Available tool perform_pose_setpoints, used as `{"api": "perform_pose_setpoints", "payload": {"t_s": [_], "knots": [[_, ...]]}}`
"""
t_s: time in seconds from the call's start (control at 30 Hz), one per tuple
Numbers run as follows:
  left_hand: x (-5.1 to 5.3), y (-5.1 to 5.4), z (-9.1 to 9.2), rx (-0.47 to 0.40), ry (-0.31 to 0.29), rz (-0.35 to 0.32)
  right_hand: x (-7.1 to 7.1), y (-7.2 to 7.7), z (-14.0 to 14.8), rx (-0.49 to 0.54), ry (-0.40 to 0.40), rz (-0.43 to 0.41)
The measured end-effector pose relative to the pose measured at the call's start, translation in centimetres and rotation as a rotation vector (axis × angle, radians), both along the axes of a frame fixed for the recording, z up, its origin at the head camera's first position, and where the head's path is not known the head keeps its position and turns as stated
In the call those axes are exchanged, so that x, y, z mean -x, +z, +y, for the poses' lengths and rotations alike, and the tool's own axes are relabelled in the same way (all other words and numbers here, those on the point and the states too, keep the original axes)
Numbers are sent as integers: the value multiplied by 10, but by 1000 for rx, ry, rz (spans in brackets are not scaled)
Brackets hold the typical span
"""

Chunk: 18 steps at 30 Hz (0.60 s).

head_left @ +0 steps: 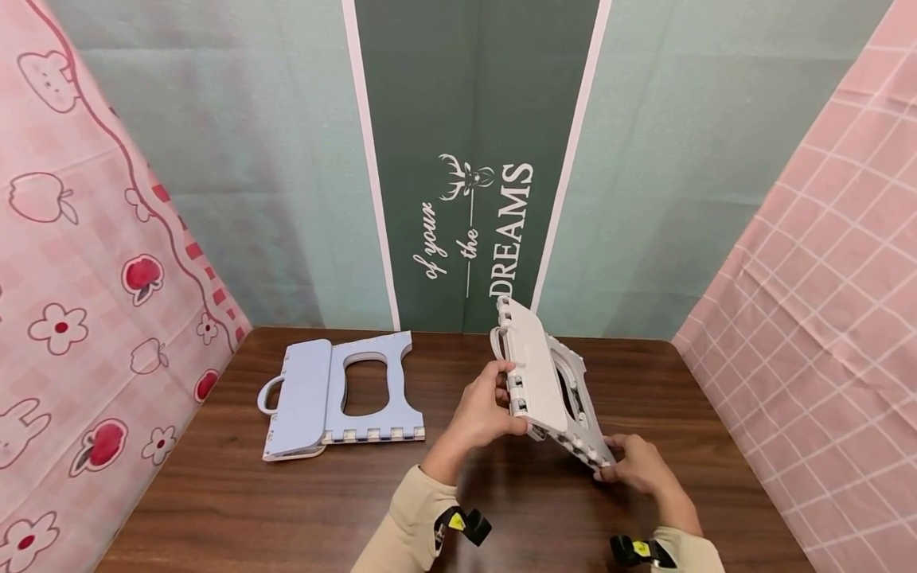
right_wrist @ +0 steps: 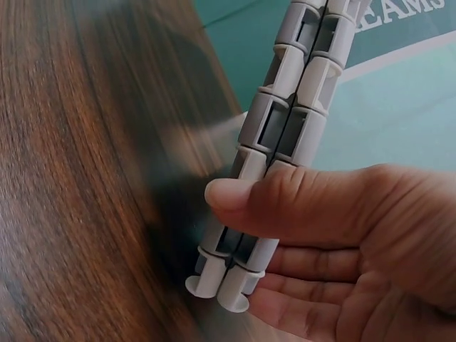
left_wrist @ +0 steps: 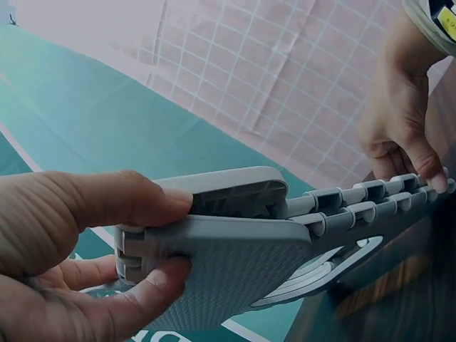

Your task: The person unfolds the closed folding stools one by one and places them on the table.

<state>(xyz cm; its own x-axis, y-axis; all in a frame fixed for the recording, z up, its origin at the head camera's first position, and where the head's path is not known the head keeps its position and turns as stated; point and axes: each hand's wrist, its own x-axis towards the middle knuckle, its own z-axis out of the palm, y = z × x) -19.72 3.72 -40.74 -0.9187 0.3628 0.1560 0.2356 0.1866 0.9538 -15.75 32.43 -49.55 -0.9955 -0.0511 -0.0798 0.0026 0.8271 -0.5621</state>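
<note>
A white folding stool (head_left: 536, 362), folded nearly flat, is held tilted above the table by both hands. My left hand (head_left: 481, 410) grips the near left corner of its seat panel; in the left wrist view the thumb lies at the gap between two panel layers (left_wrist: 235, 235), with fingers on the textured outer face. My right hand (head_left: 637, 464) pinches the lower leg end. The right wrist view shows that thumb across the hinged edge (right_wrist: 285, 100), fingers behind it. A loop handle (head_left: 496, 342) sticks out from the seat side.
A pale lavender folding stool (head_left: 304, 394), also folded, lies on the dark wooden table (head_left: 286, 509) to the left, its handle pointing left. Fabric backdrops stand around: a green one (head_left: 473, 95) behind, pink ones (head_left: 845, 278) at the sides.
</note>
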Motion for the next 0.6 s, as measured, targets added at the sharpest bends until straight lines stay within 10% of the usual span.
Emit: {"api": "perform_pose_setpoints", "payload": {"t_s": [0.6], "knots": [[-1, 10, 3, -92, -42, 34, 5, -6, -4, 155, 70, -35]]}}
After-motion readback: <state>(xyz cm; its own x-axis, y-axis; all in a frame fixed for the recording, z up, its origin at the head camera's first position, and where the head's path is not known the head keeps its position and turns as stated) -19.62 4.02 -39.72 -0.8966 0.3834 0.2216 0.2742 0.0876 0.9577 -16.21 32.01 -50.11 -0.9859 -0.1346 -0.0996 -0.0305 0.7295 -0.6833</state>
